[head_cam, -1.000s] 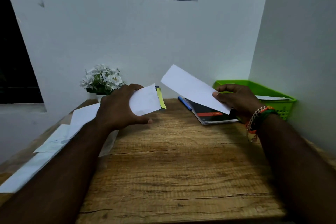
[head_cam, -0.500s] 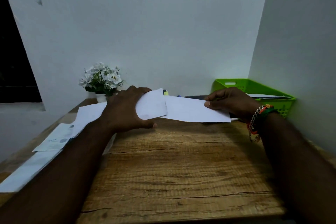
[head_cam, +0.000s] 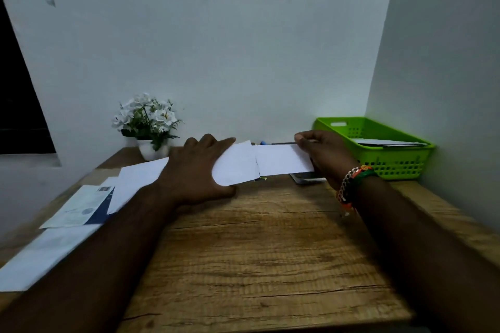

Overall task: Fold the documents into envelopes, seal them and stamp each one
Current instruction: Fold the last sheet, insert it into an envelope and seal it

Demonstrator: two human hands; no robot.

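- Left of the green basket [head_cam: 378, 159], at the back of the counter [head_cam: 257, 251], my left hand [head_cam: 194, 170] holds the envelope [head_cam: 235, 165] with fingers curled over its left end and thumb underneath.
- My right hand [head_cam: 324, 157], nearer the basket, pinches the right end of the folded sheet [head_cam: 284, 159]; its left end meets the envelope's mouth.
- Both are thin paper: light, limp, easily creased. I judge the sheet will buckle if pushed from its far end, so a hold closer to the envelope would serve better.
- The envelope looks slippery on wood; keeping hold of its closed end should steady it.
- More papers [head_cam: 81, 208] lie farther left of the basket, beyond my left hand.
- Whether the sheet is already partly inside, I cannot tell.
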